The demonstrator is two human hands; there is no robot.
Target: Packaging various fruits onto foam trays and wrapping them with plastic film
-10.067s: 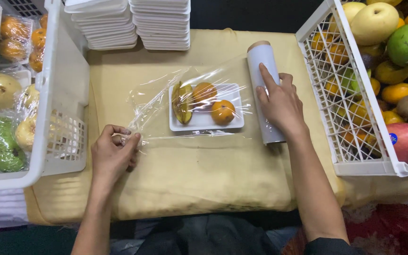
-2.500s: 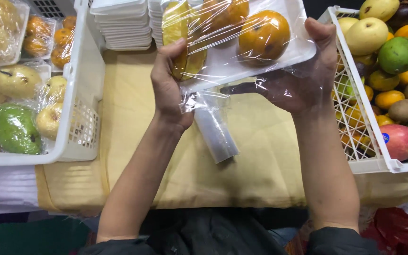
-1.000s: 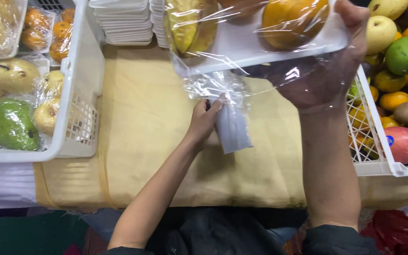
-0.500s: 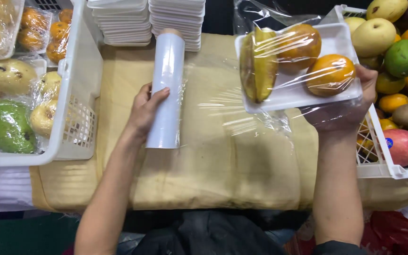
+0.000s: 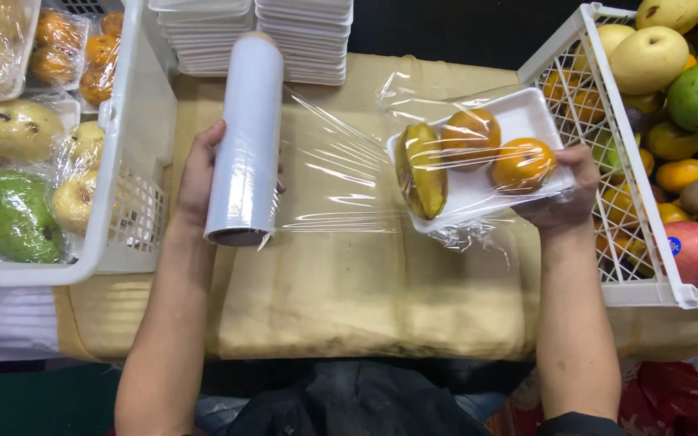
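Observation:
My left hand (image 5: 195,182) grips a roll of clear cling film (image 5: 245,141) lying on the tan cloth at the left. A sheet of film (image 5: 337,165) stretches from the roll to a white foam tray (image 5: 519,121) that my right hand (image 5: 563,198) holds from below, a little above the table at the right. The tray is wrapped in film and carries a cut star fruit (image 5: 422,169) and two oranges (image 5: 494,149). Loose film bunches under the tray's near edge.
A white crate (image 5: 131,161) on the left holds wrapped fruit trays. A white crate (image 5: 599,194) on the right holds loose mixed fruit. Stacks of empty white foam trays (image 5: 284,36) stand at the back. The tan cloth (image 5: 349,299) covers the table.
My left hand has pulled the roll further left and up, stretching the film. The tray in my right hand has dropped lower and tilted towards the right crate.

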